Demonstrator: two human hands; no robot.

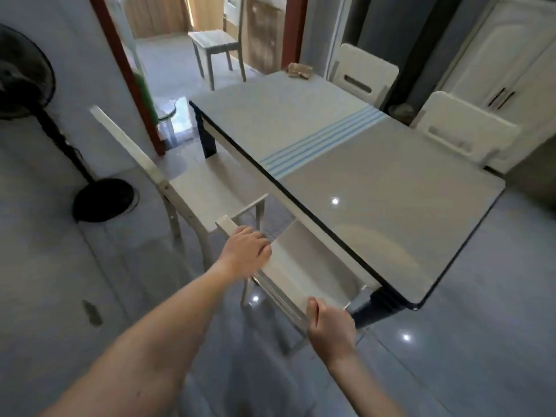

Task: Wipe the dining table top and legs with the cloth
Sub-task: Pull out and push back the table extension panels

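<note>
The dining table (391,182) has a glossy grey top with blue stripes across its middle and dark legs (373,308). A crumpled beige cloth (298,70) lies at its far end. Both hands grip the backrest of the near white chair (288,266), which sits at the table's near-left side. My left hand (245,246) holds the top rail near its left end. At the rail's right end, my right hand (329,322) is closed around it.
A second white chair (192,188) stands left of the table. Two more white chairs (364,73) (463,130) are on its far right side, by a white cupboard (511,64). A black standing fan (39,94) is at left. Another chair (216,46) stands past the doorway.
</note>
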